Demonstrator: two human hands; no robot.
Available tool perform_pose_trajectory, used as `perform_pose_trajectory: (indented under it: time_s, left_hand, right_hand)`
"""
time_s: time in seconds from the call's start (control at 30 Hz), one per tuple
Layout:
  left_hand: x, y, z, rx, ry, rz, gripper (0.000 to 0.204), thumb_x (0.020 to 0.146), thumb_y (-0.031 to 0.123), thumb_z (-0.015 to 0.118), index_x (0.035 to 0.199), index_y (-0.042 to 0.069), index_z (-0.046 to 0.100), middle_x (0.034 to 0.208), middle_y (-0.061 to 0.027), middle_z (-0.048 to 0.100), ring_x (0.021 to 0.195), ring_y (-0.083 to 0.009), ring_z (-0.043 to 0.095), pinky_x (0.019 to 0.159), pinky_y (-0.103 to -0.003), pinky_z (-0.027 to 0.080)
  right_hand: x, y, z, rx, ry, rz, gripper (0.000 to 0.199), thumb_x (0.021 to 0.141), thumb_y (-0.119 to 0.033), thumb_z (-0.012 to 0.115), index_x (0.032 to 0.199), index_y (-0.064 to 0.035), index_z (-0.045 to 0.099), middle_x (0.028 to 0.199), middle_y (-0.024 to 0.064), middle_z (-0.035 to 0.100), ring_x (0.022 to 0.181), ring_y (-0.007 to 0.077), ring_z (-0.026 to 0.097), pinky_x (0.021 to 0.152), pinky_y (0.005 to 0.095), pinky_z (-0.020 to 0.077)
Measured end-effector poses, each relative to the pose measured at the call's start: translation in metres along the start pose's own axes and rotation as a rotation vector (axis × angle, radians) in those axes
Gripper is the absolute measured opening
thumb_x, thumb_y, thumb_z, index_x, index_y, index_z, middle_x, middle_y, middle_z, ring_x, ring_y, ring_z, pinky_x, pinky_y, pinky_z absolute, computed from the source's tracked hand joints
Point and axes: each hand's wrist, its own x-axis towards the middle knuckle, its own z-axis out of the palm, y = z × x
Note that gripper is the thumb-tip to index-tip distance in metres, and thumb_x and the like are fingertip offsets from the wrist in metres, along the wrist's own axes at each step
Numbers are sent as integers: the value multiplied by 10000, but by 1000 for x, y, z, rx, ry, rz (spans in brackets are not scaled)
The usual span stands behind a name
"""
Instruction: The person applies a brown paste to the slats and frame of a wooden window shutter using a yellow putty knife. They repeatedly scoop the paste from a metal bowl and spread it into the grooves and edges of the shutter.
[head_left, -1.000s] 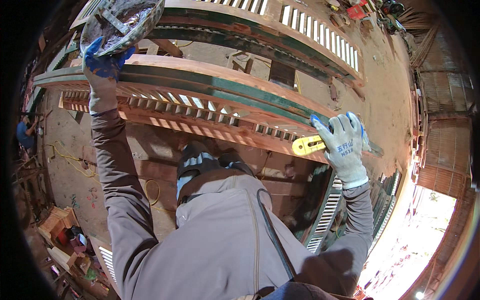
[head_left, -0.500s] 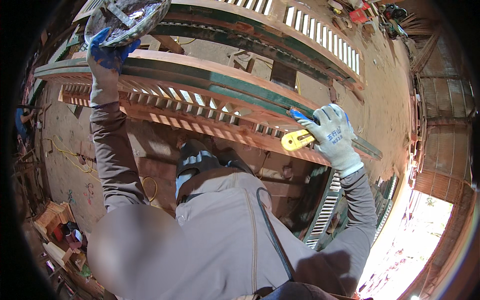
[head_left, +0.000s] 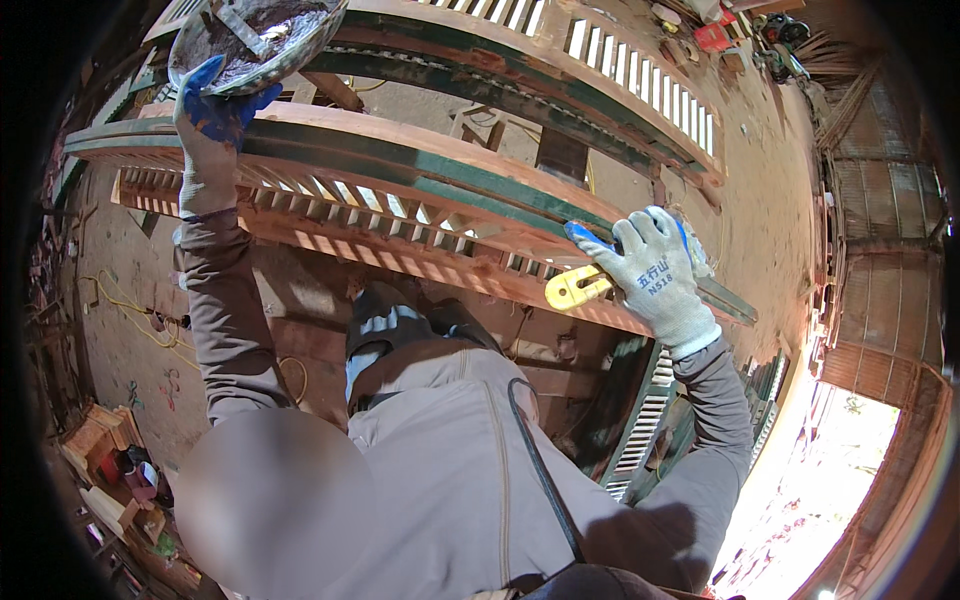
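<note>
My left hand point(head_left: 215, 115), in a white glove with a blue palm, grips the lower rim of a round bowl point(head_left: 330, 30) at the upper left. Inside lies greyish paste point(head_left: 290, 35) with a flat strip point(head_left: 238, 28) resting in it. My right hand point(head_left: 655, 270), gloved alike, is closed around a tool with a yellow handle point(head_left: 578, 288); the handle's holed end sticks out to the left. My fingers hide most of its other end. This hand is over the right part of a long green-edged wooden louvred frame point(head_left: 400, 165), and contact with it cannot be made out.
A second louvred frame point(head_left: 560, 70) lies beyond the first. More green louvred panels point(head_left: 640, 430) stand at lower right. Yellow cord point(head_left: 140, 305) runs over the floor at left, near a wooden box point(head_left: 100, 440) of items. Corrugated wall point(head_left: 885, 270) rises at right.
My right hand has shifted slightly left, and the yellow handle has tilted with it. The left hand and bowl stay nearly in place.
</note>
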Motion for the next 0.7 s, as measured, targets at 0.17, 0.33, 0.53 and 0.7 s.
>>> perform_pose_trajectory:
  time_s: [0.17, 0.33, 0.53, 0.7]
  left_hand:
    - [4, 3, -8, -35, -14, -46, 463, 914, 245, 595, 1281, -29, 525, 1250, -252, 603, 1090, -420, 648, 868, -562, 607]
    - [-1, -1, -1, -34, 8, -35, 447, 921, 241, 582, 1268, -39, 541, 1252, -250, 602, 1101, -429, 641, 891, -581, 593]
    - [2, -5, -15, -41, -32, 31, 462, 930, 284, 560, 1271, -28, 548, 1266, -272, 587, 1124, -445, 631, 885, -579, 597]
    - [2, -3, -10, 7, -21, 9, 441, 933, 283, 564, 1265, -7, 566, 1267, -292, 583, 1101, -454, 642, 882, -573, 598]
  right_hand:
    - [-10, 9, 8, 148, 7, 35, 604, 764, -112, 667, 1340, -291, 632, 920, 42, 558, 961, 256, 544, 953, 442, 396]
    - [-19, 16, -7, 226, -32, 94, 534, 716, -120, 703, 1240, -224, 687, 909, 56, 558, 948, 274, 545, 937, 448, 398]
    - [-3, 7, -15, 131, -7, 51, 543, 747, -140, 691, 1287, -189, 654, 909, 51, 561, 926, 257, 561, 944, 426, 421]
    - [-3, 10, -8, 45, -19, 50, 435, 773, -181, 680, 1205, -225, 690, 860, 35, 548, 892, 239, 553, 890, 440, 413]
